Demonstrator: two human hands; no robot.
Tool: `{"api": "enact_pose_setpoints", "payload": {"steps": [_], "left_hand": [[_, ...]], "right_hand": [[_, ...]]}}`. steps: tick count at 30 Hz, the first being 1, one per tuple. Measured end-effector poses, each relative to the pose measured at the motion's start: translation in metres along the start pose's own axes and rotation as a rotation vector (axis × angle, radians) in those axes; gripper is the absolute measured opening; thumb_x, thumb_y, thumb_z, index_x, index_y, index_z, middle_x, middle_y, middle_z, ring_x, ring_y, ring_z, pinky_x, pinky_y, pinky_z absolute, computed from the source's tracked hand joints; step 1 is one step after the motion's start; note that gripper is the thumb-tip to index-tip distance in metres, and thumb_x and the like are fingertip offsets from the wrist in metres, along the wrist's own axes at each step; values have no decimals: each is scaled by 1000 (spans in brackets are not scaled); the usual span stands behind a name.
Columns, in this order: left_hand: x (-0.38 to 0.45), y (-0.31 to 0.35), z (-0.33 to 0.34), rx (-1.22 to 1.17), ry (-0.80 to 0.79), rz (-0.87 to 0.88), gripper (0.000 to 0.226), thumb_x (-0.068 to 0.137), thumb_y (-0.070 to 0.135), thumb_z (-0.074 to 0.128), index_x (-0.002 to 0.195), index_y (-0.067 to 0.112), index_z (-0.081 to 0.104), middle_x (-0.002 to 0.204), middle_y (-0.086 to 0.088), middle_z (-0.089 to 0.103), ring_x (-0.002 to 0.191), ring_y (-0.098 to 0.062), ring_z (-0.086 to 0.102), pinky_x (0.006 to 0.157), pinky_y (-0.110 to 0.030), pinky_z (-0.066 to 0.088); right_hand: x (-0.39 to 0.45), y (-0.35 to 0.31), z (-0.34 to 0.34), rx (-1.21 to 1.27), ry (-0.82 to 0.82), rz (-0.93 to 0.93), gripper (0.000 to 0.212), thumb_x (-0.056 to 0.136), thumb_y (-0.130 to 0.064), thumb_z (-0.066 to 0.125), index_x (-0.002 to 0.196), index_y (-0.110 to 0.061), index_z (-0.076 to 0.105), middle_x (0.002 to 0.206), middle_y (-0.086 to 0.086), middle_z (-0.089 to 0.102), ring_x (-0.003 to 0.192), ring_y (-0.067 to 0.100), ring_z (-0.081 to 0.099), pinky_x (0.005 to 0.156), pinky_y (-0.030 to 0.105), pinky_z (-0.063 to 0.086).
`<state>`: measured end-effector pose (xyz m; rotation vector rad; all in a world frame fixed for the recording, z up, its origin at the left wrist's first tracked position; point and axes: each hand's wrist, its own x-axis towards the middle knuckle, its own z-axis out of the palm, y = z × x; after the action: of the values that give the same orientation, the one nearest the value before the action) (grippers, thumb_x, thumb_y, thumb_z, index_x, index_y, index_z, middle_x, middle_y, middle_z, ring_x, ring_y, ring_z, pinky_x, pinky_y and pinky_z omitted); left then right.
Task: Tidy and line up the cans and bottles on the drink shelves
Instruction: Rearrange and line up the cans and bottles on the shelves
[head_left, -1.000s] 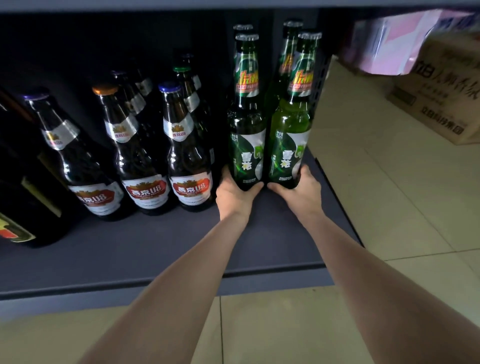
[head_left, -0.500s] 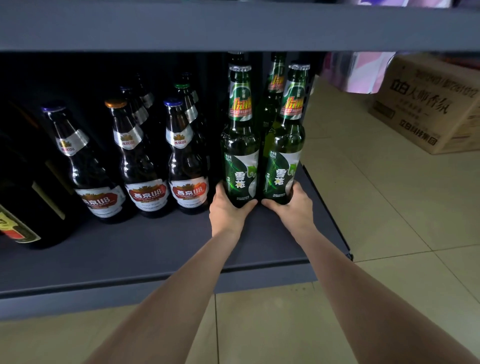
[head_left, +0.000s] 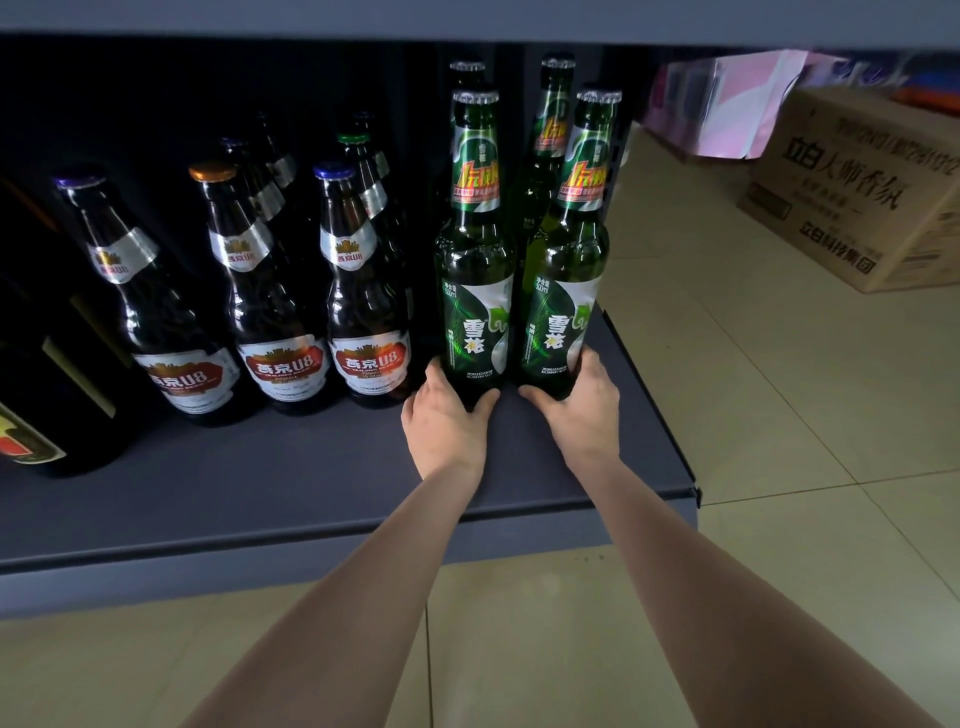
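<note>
Both forearms reach over the dark shelf (head_left: 311, 483), each hand wrapped round the base of a front green bottle: the left hand (head_left: 441, 415) on the left green bottle (head_left: 475, 291), the right hand (head_left: 582, 402) on the right green bottle (head_left: 563, 291). Compared with a moment ago the pair stands at much the same spot, so any shift is slight. They now stand upright, side by side, roughly level with the front brown bottles (head_left: 280, 322). Two more green bottles (head_left: 550, 119) wait behind.

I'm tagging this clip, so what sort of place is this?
Most likely a small shop's drink aisle: rows of brown beer bottles and green beer bottles face out on a low metal shelf, and a printed carton sits on the tiled floor.
</note>
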<state>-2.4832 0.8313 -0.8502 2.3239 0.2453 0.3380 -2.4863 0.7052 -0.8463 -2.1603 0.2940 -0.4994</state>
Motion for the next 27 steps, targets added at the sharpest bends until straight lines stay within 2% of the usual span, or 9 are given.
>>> {"api": "enact_pose_setpoints", "payload": {"steps": [3,7,13,15,16,18,20,22,27], "left_hand": [[4,-1,0,23,-34,7,72,85,40,63,140,7,31,129,-10,55,125,-22,46,108,-28,18],[3,0,0,34,-15,2,71,85,39,63,140,8,32,128,-9,56,124,-22,47,107,-27,19],[3,1,-1,50,-38,28,67,86,36,63,137,4,34,130,-12,54,124,-24,47,107,-31,26],[4,0,-7,23,-87,48,67,87,32,63,139,3,31,134,-13,50,126,-26,45,107,-34,29],[4,-2,-12,19,-124,70,66,88,29,61,140,2,30,135,-14,49,127,-26,43,107,-35,31],[-1,-11,-26,50,-214,161,59,91,25,57,140,3,30,136,-12,47,128,-26,42,106,-34,32],[-5,-28,-49,124,-326,284,51,94,25,53,138,7,33,137,-7,48,127,-23,43,102,-29,31],[-4,-47,-77,172,-406,346,46,94,25,51,135,11,35,136,-2,49,125,-20,44,99,-25,30],[4,-100,-162,151,-299,185,36,95,22,49,129,11,43,124,-2,59,114,-19,54,92,-28,40]], "right_hand": [[1,1,-1,-23,-23,-5,53,73,-23,79,113,-4,51,113,9,61,111,27,54,94,38,42],[5,1,0,-39,-67,30,53,76,-23,77,116,-4,48,116,10,60,114,28,51,97,42,42],[9,-2,1,-16,-92,81,53,75,-18,77,116,-2,47,117,11,59,118,34,49,106,48,32],[8,-8,-1,-15,-106,90,53,76,-15,76,117,-1,46,120,12,56,118,32,49,107,44,32],[4,-13,-2,-14,-93,102,54,77,-13,75,120,-1,45,123,13,53,118,31,49,106,36,32],[-16,-24,-5,-19,-30,116,58,81,-10,71,128,-2,40,129,14,43,116,29,48,94,25,34],[-51,-34,0,-9,-7,51,55,83,-8,67,129,-5,38,128,11,38,111,27,50,88,25,37],[-85,-48,8,15,-75,-19,50,83,-8,65,127,-9,41,122,6,39,107,21,51,88,28,41],[-104,-107,46,-11,-292,-194,47,84,-11,66,125,-8,43,121,5,44,106,16,50,82,17,36]]}}
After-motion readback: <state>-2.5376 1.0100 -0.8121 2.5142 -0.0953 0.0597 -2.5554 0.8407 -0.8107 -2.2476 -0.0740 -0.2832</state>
